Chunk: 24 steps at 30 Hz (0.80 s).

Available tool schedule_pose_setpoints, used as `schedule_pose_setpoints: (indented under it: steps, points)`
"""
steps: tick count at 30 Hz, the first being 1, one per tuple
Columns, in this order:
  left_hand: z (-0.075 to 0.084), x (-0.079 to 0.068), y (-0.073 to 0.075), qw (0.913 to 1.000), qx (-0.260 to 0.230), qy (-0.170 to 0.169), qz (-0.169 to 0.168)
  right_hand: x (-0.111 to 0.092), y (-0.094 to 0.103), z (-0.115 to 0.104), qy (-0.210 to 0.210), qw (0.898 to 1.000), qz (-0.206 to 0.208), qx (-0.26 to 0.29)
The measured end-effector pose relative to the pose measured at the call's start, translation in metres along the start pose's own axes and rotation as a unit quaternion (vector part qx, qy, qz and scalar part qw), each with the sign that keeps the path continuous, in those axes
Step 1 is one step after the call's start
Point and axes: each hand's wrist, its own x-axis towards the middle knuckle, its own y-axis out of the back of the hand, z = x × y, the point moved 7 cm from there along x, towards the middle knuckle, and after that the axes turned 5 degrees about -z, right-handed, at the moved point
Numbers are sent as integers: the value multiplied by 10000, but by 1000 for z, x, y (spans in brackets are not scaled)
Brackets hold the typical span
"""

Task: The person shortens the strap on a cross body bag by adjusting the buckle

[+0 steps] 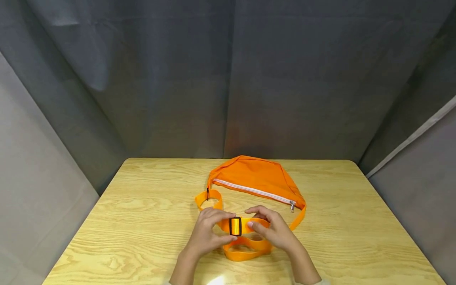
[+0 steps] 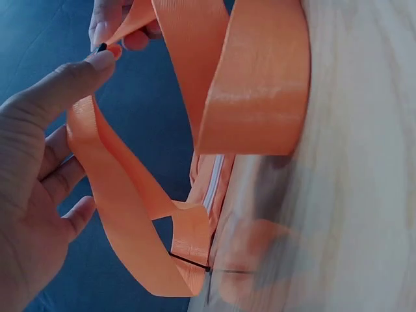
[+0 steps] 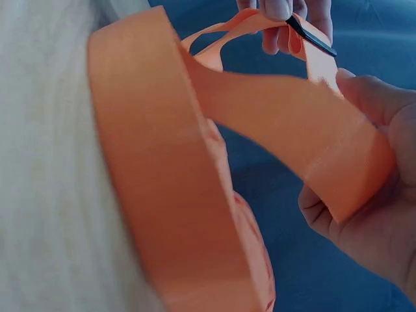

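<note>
My left hand (image 1: 208, 233) pinches a black strap slider (image 1: 235, 226) by its upper and lower edges, thumb below and fingers above. An orange webbing strap (image 1: 250, 225) is threaded through the slider. Just right of it, my right hand (image 1: 276, 230) holds the strap between thumb and fingers; in the right wrist view the webbing (image 3: 351, 162) folds over inside that hand. Slack strap loops down in front of both hands onto the table. Beyond them lies an orange waist bag (image 1: 256, 174), its white zipper (image 1: 253, 190) facing the hands.
The bag rests on a light wood-grain table (image 1: 142, 221) near its far edge. A metal zipper pull (image 1: 292, 206) hangs at the bag's right corner. Left of it, a strap loop (image 1: 209, 196) stands by a black fitting. Dark grey curtains (image 1: 228, 79) enclose the back and sides.
</note>
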Motion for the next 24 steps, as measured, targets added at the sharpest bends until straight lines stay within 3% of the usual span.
schedule_pose_setpoints:
  steps: [3,9,16,24]
  points:
    - [0,0,1,9999,-74,99,-88,2,0,-8,0,9999,-49,-91]
    - [1,1,4,9999,-67,-14,-89,4,-5,-28,-3,9996,-30,291]
    - [2,1,3,9998,-58,-194,-32,7,-10,-6,10,9987,41,503]
    - [1,1,4,9997,-46,-227,-16,8,-14,-5,-151,9976,16,675]
